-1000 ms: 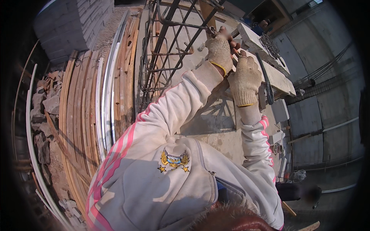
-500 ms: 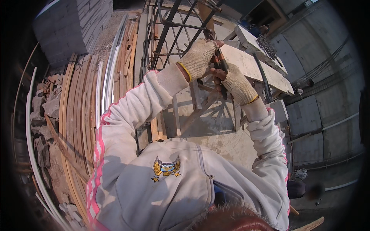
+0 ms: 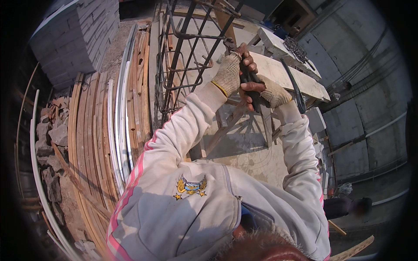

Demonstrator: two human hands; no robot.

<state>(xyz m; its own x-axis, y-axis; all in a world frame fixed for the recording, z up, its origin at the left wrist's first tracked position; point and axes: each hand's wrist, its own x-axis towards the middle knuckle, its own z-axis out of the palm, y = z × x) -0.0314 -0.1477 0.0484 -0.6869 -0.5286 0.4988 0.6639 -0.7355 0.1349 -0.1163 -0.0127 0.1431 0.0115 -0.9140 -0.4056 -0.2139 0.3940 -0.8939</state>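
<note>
Both my hands wear pale knitted gloves with bare fingertips. They hold a pair of dark pincers (image 3: 244, 78) between them, tilted, with the metal jaws at the upper left and the handle ends pointing down. My left hand (image 3: 233, 69) is closed round the upper part, just below the jaws. Lower down, the fingers of my right hand (image 3: 266, 91) wrap the handles. Beside the jaws stands a rebar cage (image 3: 187, 52) of dark bars and bent stirrups. Whether the jaws touch a bar or wire I cannot tell.
A pale board (image 3: 300, 80) on wooden trestles lies beyond my right hand, with a dark bar leaning at its edge. To the left lie long timber planks (image 3: 89, 126), white pipes (image 3: 123, 108) and broken rubble (image 3: 52, 139). Grey blocks (image 3: 74, 39) are stacked at far left.
My left hand has shifted down along the pincers, and its fingers now show round them. The jaws have come into sight above it. My right hand has moved slightly left, its fingers wrapping the handles.
</note>
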